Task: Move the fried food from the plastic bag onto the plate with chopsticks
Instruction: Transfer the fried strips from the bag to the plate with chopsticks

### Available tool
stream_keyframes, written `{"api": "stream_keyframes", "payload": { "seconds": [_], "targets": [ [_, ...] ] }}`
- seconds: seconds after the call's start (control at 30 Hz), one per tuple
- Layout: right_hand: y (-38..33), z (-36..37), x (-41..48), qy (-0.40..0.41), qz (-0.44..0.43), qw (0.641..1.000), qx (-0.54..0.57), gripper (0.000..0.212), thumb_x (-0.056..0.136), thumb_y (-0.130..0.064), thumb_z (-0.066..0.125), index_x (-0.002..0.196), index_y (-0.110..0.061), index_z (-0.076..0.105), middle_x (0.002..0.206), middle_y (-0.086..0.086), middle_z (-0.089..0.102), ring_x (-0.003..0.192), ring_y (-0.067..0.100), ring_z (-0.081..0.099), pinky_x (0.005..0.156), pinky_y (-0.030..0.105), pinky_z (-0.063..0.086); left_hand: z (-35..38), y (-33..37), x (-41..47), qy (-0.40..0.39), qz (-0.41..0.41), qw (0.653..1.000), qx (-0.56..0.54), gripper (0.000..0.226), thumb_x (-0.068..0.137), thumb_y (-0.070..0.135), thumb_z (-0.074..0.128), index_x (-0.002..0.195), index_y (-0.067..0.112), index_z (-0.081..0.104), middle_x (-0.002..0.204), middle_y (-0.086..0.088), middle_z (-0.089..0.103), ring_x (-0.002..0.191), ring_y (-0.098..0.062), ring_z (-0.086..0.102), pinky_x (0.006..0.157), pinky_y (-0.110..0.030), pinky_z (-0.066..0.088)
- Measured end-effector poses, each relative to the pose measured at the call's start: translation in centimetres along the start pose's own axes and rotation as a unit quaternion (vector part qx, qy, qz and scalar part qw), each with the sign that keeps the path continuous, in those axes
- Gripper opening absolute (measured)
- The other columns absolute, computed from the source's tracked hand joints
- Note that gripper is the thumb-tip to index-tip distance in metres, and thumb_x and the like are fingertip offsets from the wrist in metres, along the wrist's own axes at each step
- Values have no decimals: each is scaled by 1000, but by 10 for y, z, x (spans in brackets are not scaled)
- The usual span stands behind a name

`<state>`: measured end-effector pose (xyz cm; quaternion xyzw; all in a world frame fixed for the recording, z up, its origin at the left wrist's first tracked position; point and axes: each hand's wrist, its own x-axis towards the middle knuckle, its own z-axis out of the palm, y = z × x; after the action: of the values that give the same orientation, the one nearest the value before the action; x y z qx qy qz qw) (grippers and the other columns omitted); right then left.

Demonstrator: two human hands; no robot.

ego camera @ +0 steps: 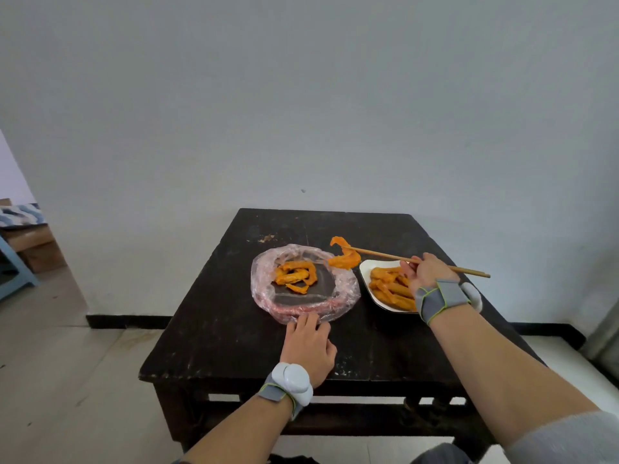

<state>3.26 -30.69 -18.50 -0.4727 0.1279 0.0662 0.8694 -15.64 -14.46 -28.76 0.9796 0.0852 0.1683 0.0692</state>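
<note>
A clear plastic bag (338, 298) lies rolled open on the dark table (234, 336), with several orange fried strips (296, 274) inside. My left hand (310, 343) rests on the table, fingertips touching the bag's near rim. My right hand (423, 272) grips wooden chopsticks (385, 256) that pinch a curled orange fried piece (343, 254) in the air between the bag and the plate. The white plate (365, 272) sits to the right of the bag and holds several fried strips (390, 286); my right hand covers part of it.
The table stands against a pale wall (301, 95). A crumb patch (266, 238) marks the far left of the tabletop. A blue stool (13, 269) and cardboard boxes (37, 246) sit on the floor far left.
</note>
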Motion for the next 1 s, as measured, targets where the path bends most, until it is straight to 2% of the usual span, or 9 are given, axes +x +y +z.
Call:
{"api": "stream_keyframes", "payload": {
  "seconds": [0.13,0.23,0.37,0.57,0.63,0.7,0.8,0.9,1.0],
  "targets": [
    [-21,-19,8,27,-35,999,18,40,104,-6,34,143,-2,38,97,10,54,83,18,58,84,39,52,-1,14,11,6,7,1000,2,32,88,32,43,113,18,57,123,-3,47,115,-23,42,99,-36,35],
    [-33,-35,8,30,-44,998,12,42,105,-9,32,146,-2,32,102,10,53,84,17,57,98,38,49,0,25,18,6,15,1000,2,33,87,32,44,114,17,57,126,-5,47,118,-25,42,102,-38,34],
    [-45,-60,8,43,-32,999,7,46,102,-11,38,147,-4,31,116,10,47,77,18,57,94,35,52,5,37,26,-7,15,1000,7,33,87,33,46,115,17,56,136,-8,43,125,-27,38,104,-39,32],
    [-48,-87,15,77,-35,996,23,45,104,-13,32,148,-4,27,112,9,43,72,15,51,107,33,44,18,42,26,-28,-16,999,13,32,90,35,42,115,19,54,129,-6,45,122,-26,39,99,-38,34],
    [-50,-92,15,82,-37,995,32,33,104,-13,31,137,-10,38,101,7,45,72,16,51,103,31,48,19,40,26,-22,-20,1000,9,31,90,35,41,113,19,54,124,-5,47,118,-25,41,97,-38,34],
    [-52,-97,15,91,-29,994,47,13,104,-12,30,107,-16,42,98,7,43,75,20,52,85,26,57,21,40,27,-19,-22,1000,6,30,90,36,41,111,20,54,121,-4,47,115,-25,41,97,-39,34],
    [-53,-101,14,117,-41,991,49,25,102,-11,31,80,-22,34,94,4,40,71,16,50,57,21,56,23,39,27,-17,-25,1000,5,30,90,36,40,110,19,54,118,-4,48,113,-25,42,95,-39,34],
    [-47,-97,12,190,-106,974,59,19,99,-8,42,81,-15,44,79,3,49,65,13,54,61,29,56,23,38,27,-12,-23,1000,2,30,90,36,40,110,19,55,116,-3,48,112,-24,42,94,-38,34],
    [-43,-91,6,220,-143,963,59,6,96,-7,49,92,-8,52,73,8,54,73,19,58,71,37,56,23,38,27,-11,-21,1000,0,30,90,36,40,110,20,55,116,-2,48,112,-23,42,94,-37,34]
  ]
}}
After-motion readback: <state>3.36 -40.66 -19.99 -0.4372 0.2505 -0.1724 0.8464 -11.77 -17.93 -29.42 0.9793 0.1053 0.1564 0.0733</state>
